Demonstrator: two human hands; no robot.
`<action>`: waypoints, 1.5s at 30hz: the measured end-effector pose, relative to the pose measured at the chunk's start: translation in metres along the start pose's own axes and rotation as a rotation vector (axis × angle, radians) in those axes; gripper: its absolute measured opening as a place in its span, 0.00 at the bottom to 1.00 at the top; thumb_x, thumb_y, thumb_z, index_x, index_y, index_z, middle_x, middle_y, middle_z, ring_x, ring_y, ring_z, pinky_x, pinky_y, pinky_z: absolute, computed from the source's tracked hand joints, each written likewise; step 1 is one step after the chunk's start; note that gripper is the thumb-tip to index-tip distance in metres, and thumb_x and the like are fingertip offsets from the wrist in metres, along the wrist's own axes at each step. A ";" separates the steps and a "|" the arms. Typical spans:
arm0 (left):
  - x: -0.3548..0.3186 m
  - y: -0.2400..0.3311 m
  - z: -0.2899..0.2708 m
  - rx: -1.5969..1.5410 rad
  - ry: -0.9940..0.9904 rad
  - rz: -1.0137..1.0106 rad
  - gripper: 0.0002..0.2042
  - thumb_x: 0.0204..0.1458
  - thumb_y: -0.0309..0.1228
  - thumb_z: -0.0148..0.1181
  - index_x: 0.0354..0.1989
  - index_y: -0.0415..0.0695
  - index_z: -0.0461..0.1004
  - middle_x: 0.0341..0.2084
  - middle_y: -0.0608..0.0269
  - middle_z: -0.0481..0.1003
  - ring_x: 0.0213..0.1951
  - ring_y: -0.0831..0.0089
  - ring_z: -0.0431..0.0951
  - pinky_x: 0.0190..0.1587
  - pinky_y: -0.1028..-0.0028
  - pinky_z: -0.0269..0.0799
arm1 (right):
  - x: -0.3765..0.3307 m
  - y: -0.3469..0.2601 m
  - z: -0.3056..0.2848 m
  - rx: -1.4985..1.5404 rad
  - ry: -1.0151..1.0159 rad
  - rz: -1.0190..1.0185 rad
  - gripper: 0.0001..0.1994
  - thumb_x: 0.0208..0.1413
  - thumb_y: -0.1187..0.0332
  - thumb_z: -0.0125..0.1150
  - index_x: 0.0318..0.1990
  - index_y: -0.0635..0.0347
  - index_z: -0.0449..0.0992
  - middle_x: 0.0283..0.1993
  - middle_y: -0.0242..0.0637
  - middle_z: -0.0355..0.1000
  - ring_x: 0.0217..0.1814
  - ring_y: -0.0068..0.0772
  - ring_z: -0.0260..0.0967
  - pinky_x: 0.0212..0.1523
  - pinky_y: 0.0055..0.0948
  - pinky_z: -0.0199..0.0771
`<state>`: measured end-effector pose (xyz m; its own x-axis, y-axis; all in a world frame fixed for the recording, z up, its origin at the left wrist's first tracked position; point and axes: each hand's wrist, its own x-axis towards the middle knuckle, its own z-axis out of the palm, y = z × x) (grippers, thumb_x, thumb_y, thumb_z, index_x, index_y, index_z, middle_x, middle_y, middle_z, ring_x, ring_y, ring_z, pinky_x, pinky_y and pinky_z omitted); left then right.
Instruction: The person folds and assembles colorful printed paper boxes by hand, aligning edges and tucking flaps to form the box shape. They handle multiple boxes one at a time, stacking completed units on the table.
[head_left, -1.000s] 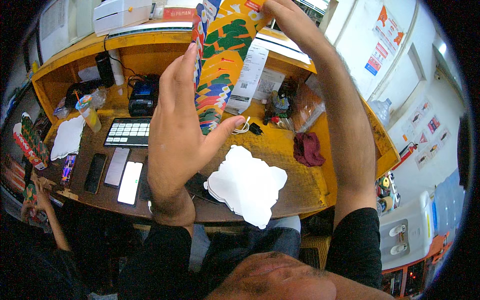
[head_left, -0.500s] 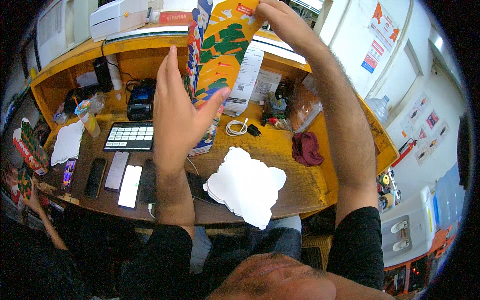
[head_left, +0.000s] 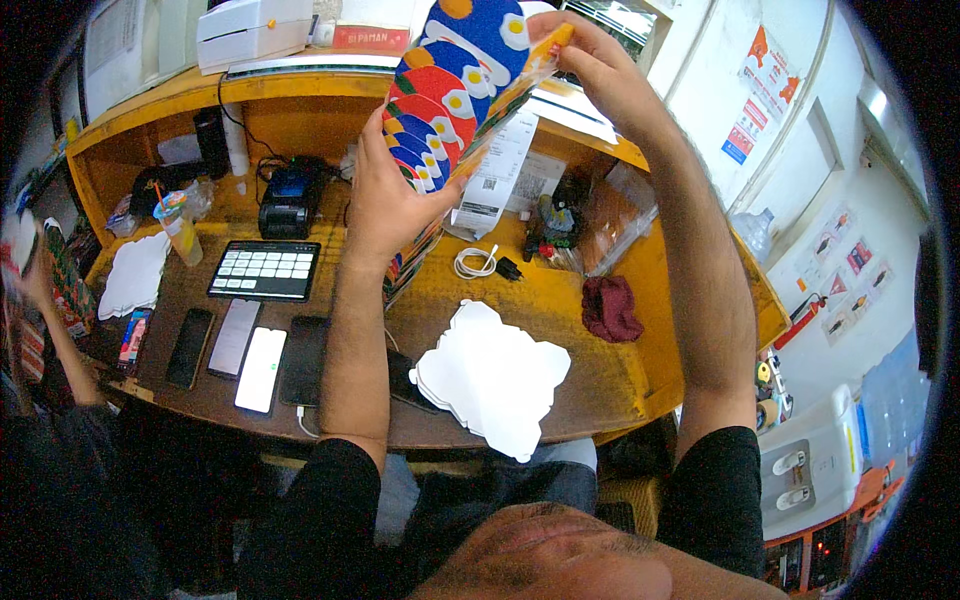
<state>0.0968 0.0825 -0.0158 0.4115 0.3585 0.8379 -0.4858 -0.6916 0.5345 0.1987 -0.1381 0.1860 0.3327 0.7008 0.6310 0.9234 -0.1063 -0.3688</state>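
A tall stack of printed card food boxes [head_left: 455,90], with bright blue, red and yellow patterns, is held up over the middle of the desk. My left hand [head_left: 395,215] is wrapped round its lower left part, thumb on the near right edge and fingers partly hidden behind. At the stack's upper right end, my right hand [head_left: 598,62] grips a yellow edge between thumb and fingers. Below my hands, a pile of flat white die-cut card blanks [head_left: 492,375] lies at the desk's front edge.
Several phones [head_left: 260,370] and a tablet [head_left: 263,270] lie left of my left forearm. Beyond stand a drink cup [head_left: 180,235] and a black printer [head_left: 288,200]. A white cable [head_left: 474,263] and maroon cloth [head_left: 611,308] lie right. A co-worker's hand [head_left: 38,275] works at far left.
The stack has turned, so its blue and red side faces me instead of the yellow one. My left hand has moved up and right and closed round it; my right hand has shifted slightly right.
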 end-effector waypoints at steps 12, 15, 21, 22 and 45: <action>-0.002 0.014 0.007 -0.004 0.007 0.114 0.60 0.40 0.42 0.87 0.78 0.43 0.50 0.64 0.37 0.68 0.65 0.43 0.72 0.68 0.48 0.68 | 0.004 -0.088 0.021 -0.173 -0.209 0.219 0.36 0.70 0.35 0.57 0.56 0.65 0.82 0.47 0.46 0.85 0.46 0.38 0.85 0.52 0.38 0.87; -0.003 0.013 0.009 -0.081 -0.028 0.078 0.61 0.38 0.41 0.88 0.79 0.42 0.51 0.68 0.38 0.67 0.69 0.46 0.71 0.71 0.51 0.67 | 0.000 -0.106 0.030 -0.120 -0.210 0.309 0.37 0.71 0.33 0.53 0.59 0.65 0.81 0.48 0.48 0.84 0.49 0.40 0.85 0.52 0.38 0.87; -0.001 0.009 0.007 -0.073 0.013 0.071 0.61 0.39 0.40 0.87 0.81 0.43 0.49 0.66 0.39 0.68 0.67 0.47 0.72 0.70 0.52 0.68 | 0.019 -0.090 0.037 -0.334 -0.267 0.235 0.34 0.75 0.35 0.46 0.68 0.55 0.74 0.55 0.52 0.81 0.55 0.46 0.83 0.56 0.43 0.85; 0.000 0.007 0.006 -0.077 0.017 0.075 0.61 0.40 0.39 0.87 0.81 0.44 0.49 0.63 0.39 0.69 0.66 0.45 0.72 0.69 0.50 0.68 | 0.023 -0.091 0.038 -0.316 -0.286 0.222 0.34 0.75 0.35 0.45 0.67 0.55 0.75 0.58 0.54 0.79 0.57 0.48 0.82 0.57 0.45 0.84; 0.005 -0.021 0.006 -0.681 -0.286 0.002 0.60 0.46 0.32 0.76 0.85 0.41 0.40 0.76 0.44 0.60 0.72 0.57 0.69 0.73 0.59 0.67 | -0.051 0.043 0.129 0.572 0.258 -0.067 0.55 0.64 0.42 0.71 0.81 0.57 0.36 0.74 0.53 0.63 0.74 0.44 0.66 0.73 0.45 0.70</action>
<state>0.1135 0.0946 -0.0236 0.5503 0.1156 0.8269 -0.8192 -0.1166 0.5615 0.1967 -0.0879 0.0498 0.3793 0.4929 0.7831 0.7191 0.3756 -0.5847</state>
